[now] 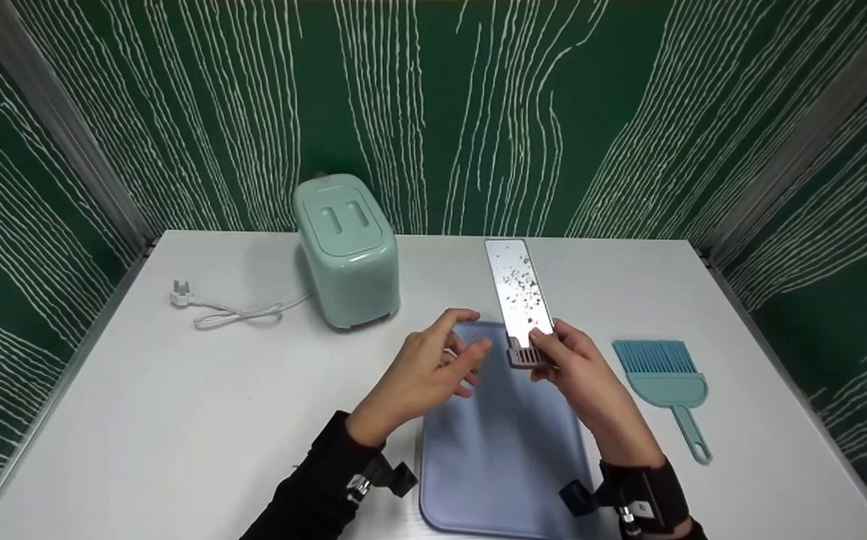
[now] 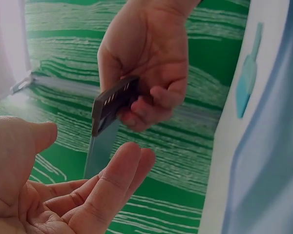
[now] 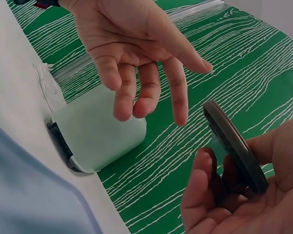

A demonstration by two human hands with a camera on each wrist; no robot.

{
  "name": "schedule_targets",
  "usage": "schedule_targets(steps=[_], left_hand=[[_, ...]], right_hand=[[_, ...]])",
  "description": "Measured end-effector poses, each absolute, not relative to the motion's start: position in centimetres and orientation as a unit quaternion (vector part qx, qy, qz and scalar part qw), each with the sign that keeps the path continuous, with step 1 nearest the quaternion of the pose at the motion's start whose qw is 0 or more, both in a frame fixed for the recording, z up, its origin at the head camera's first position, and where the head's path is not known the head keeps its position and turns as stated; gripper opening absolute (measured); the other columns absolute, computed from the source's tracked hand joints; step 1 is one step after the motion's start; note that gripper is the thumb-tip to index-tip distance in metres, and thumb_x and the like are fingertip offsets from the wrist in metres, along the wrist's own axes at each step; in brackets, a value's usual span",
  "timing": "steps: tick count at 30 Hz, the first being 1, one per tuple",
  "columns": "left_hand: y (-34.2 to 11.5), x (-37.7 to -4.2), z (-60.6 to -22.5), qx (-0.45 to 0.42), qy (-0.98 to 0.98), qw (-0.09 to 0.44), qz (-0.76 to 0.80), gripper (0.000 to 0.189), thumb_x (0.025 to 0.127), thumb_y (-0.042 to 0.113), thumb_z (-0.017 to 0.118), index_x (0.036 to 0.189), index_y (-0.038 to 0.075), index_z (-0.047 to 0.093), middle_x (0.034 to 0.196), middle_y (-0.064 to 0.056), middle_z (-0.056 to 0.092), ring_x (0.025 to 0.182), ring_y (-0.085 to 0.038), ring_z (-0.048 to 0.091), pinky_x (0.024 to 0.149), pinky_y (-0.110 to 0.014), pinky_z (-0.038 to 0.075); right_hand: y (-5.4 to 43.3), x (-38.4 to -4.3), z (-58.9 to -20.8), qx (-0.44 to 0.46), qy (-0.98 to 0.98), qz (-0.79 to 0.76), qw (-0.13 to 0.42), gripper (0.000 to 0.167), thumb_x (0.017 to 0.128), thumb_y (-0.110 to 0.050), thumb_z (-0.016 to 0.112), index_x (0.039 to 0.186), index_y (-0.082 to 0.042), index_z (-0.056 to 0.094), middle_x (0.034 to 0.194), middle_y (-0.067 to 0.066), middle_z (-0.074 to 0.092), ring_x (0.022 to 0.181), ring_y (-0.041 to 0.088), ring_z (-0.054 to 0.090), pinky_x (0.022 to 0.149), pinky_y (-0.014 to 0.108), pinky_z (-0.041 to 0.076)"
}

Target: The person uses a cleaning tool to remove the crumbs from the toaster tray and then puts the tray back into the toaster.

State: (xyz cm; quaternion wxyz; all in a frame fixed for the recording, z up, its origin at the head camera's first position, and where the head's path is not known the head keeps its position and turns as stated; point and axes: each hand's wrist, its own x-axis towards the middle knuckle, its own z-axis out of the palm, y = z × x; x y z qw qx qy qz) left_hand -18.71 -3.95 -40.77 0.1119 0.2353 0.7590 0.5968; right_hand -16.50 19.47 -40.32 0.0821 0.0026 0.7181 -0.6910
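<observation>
My right hand pinches a toaster crumb tray by its slotted end, thumb on top and fingers beneath. Dark crumbs are scattered over the crumb tray's shiny flat surface, and its long end points away toward the back wall. Just left of it, my left hand hovers with fingers loosely bent, holding nothing. Both hands are above a blue-grey rectangular tray lying on the table. In the left wrist view the crumb tray's dark slotted end faces the left hand's fingers.
A mint-green toaster with a lidded top stands at the back left of the white table. Its white cord lies bundled beside it, ending in a plug. A teal hand brush lies to the right. Green patterned walls enclose the table.
</observation>
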Motion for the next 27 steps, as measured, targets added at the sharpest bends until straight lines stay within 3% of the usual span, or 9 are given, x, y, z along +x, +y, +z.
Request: schedule_targets(steps=[6, 16, 20, 24, 27], left_hand=[[-3.1, -18.4, -41.4, 0.219, 0.722, 0.16, 0.636, 0.054, 0.11, 0.037, 0.063, 0.156, 0.017, 0.044, 0.096, -0.019, 0.076, 0.078, -0.023, 0.08, 0.072, -0.047, 0.069], [-1.5, -17.6, -42.4, 0.203, 0.665, 0.205, 0.689, 0.057, 0.111, 0.036, 0.061, 0.159, 0.021, 0.034, 0.101, -0.019, 0.079, 0.09, -0.039, 0.082, 0.073, -0.044, 0.069], [-0.8, -17.3, -42.9, 0.193, 0.648, 0.205, 0.708, 0.051, 0.112, 0.033, 0.059, 0.156, 0.023, 0.034, 0.103, -0.025, 0.078, 0.089, -0.041, 0.081, 0.073, -0.047, 0.069], [-0.2, -17.0, -43.3, 0.186, 0.632, 0.196, 0.726, 0.046, 0.114, 0.032, 0.056, 0.153, 0.023, 0.035, 0.104, -0.026, 0.077, 0.084, -0.037, 0.082, 0.07, -0.046, 0.069], [0.0, -16.7, -43.5, 0.178, 0.622, 0.189, 0.738, 0.047, 0.114, 0.034, 0.055, 0.155, 0.024, 0.034, 0.104, -0.021, 0.077, 0.08, -0.028, 0.081, 0.066, -0.04, 0.068]], right_hand=[[19.0, -16.4, -40.5, -0.007, 0.726, -0.683, 0.083, 0.043, 0.117, -0.018, 0.042, 0.15, 0.008, 0.043, 0.103, -0.007, 0.069, 0.091, 0.007, 0.064, 0.083, 0.027, 0.05], [17.8, -16.4, -41.1, 0.002, 0.737, -0.671, 0.074, 0.04, 0.116, -0.016, 0.041, 0.149, 0.006, 0.048, 0.107, -0.002, 0.07, 0.097, 0.01, 0.065, 0.088, 0.028, 0.053], [17.1, -16.3, -41.5, 0.008, 0.739, -0.67, 0.071, 0.038, 0.116, -0.016, 0.041, 0.147, 0.006, 0.049, 0.103, -0.002, 0.067, 0.091, 0.012, 0.061, 0.085, 0.027, 0.052], [16.5, -16.2, -41.8, 0.0, 0.733, -0.676, 0.078, 0.039, 0.117, -0.017, 0.04, 0.148, 0.005, 0.048, 0.097, 0.0, 0.061, 0.082, 0.014, 0.052, 0.078, 0.027, 0.045], [16.1, -16.2, -42.0, -0.013, 0.728, -0.68, 0.082, 0.041, 0.118, -0.019, 0.038, 0.149, 0.005, 0.046, 0.099, -0.001, 0.062, 0.085, 0.012, 0.056, 0.08, 0.026, 0.046]])
